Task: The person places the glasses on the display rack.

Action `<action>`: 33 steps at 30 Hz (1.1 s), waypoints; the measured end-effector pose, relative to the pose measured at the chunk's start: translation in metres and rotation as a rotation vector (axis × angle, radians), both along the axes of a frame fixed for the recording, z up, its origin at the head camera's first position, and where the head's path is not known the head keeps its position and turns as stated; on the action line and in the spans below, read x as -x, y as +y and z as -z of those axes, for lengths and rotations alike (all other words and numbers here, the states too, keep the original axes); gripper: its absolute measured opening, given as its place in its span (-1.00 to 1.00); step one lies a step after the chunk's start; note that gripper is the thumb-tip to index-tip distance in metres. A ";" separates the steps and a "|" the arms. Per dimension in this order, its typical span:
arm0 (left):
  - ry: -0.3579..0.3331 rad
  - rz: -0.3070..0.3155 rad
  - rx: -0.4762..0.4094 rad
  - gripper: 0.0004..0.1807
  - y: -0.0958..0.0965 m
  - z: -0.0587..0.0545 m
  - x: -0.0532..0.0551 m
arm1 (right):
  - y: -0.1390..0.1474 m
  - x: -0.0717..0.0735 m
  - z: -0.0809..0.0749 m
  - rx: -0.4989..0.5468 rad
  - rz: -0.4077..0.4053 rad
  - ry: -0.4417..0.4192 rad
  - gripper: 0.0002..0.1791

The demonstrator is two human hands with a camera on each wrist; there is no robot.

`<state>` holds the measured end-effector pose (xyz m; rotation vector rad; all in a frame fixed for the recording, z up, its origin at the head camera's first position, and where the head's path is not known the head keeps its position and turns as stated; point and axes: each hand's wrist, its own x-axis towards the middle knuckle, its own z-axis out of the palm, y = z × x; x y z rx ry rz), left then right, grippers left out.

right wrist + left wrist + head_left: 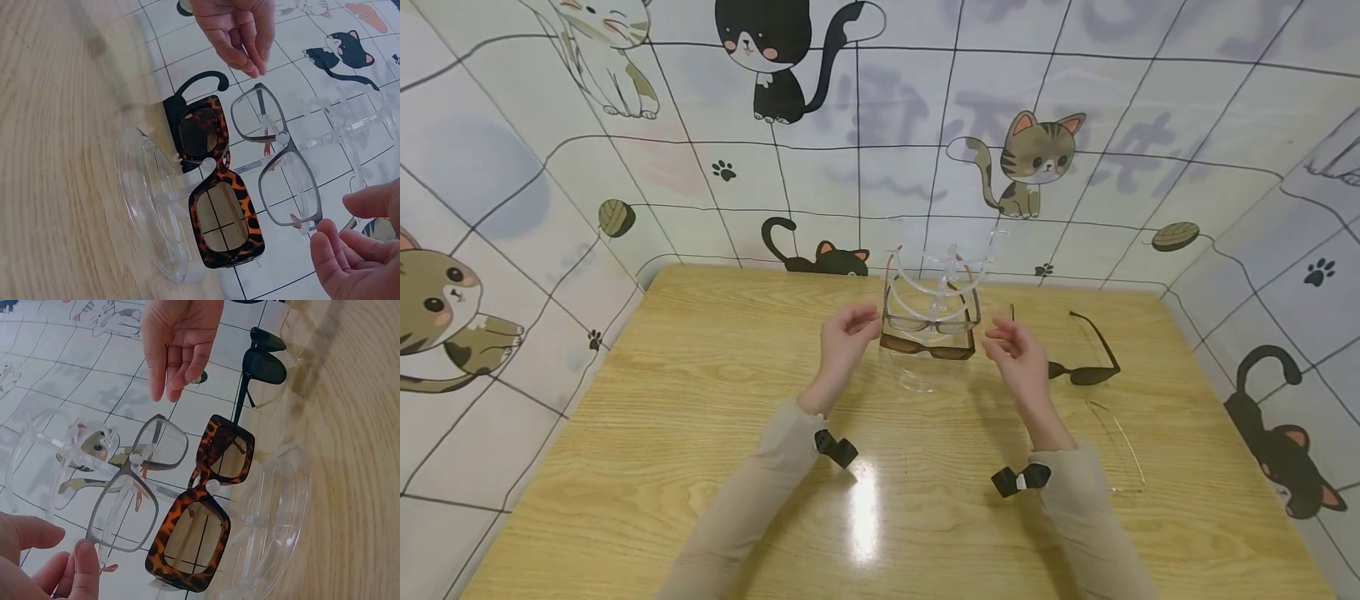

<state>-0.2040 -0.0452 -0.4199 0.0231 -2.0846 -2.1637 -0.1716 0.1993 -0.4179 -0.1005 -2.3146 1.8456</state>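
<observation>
A clear plastic display stand stands upright on the table and bears two pairs of glasses. The upper pair is grey-framed eyeglasses; below it sit tortoiseshell sunglasses with brown lenses. My left hand is beside the left end of the grey eyeglasses, fingers loosely bent with a gap between thumb and fingertips. At their right end is my right hand, its fingers relaxed and bent in the same way. Fingertips of both hands are very near the frame's corners; whether they touch it I cannot tell.
Black sunglasses lie on the wooden table to the right of the stand. Nearer me, thin metal-rimmed glasses lie partly hidden by my right arm. Behind the table rises a cat-patterned backdrop, with side panels left and right.
</observation>
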 end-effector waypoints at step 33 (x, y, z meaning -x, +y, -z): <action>0.107 0.284 0.039 -0.76 0.034 0.010 -0.055 | 0.049 -0.089 0.005 -0.110 0.051 0.138 -0.72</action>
